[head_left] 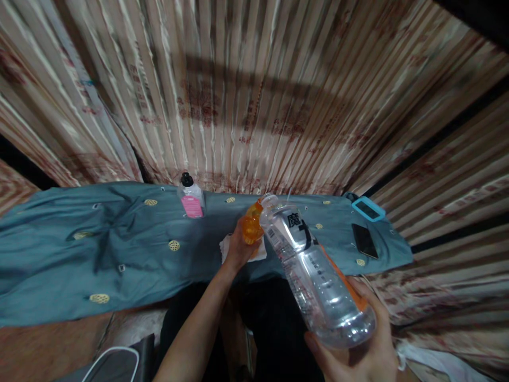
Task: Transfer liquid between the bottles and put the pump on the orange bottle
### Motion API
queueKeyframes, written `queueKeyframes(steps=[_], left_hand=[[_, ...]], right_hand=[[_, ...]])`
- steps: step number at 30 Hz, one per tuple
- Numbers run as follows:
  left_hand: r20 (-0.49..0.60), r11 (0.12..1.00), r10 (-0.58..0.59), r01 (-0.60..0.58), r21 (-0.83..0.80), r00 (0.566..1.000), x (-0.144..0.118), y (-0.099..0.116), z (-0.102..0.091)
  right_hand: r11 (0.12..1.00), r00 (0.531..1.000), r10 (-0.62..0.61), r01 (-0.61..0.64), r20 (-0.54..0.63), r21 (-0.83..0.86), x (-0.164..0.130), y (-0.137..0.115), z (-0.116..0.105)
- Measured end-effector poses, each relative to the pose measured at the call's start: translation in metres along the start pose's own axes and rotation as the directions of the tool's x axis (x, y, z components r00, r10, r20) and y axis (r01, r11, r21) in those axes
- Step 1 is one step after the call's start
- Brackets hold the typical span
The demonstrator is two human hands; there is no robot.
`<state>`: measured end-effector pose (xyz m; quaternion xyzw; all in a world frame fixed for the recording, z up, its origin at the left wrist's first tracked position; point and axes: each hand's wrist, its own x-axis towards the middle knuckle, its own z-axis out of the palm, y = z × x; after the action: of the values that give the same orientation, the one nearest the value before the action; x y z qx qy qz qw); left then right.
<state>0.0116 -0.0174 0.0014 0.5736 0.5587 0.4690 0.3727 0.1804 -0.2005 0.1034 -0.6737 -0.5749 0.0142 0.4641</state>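
Note:
My right hand (366, 345) is wrapped round the lower end of a large clear plastic bottle (314, 276) with an orange-edged label. The bottle is tilted, its mouth up and to the left. Around a small orange bottle (252, 225) my left hand (237, 246) is closed. The clear bottle's mouth meets or overlaps the orange bottle's top; whether they touch I cannot tell. A white cloth or tissue (226, 248) lies under my left hand, partly hidden by it.
A clear bottle with a pink label and black cap (192, 199) stands left on the teal patterned cloth (139, 233). At the right lie a blue-framed object (368, 209) and a dark phone (365, 240). A pleated curtain (238, 95) hangs close behind.

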Motion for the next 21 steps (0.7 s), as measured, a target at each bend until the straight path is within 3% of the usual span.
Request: queueKeyframes(steps=[9,21], left_hand=[[0.0,1.0,-0.001,0.001,-0.002,1.0,0.0003,-0.0024,0.0004],[-0.022,0.999,0.045,-0.046,-0.022,0.999,0.0021,-0.0088,0.0026]], right_hand=[[0.986,0.991,0.136,-0.134,-0.009,0.101,-0.0033,-0.0117,0.0043],[0.984,0.995,0.097,-0.092,-0.028,0.151,-0.0053,-0.0076,0.0081]])
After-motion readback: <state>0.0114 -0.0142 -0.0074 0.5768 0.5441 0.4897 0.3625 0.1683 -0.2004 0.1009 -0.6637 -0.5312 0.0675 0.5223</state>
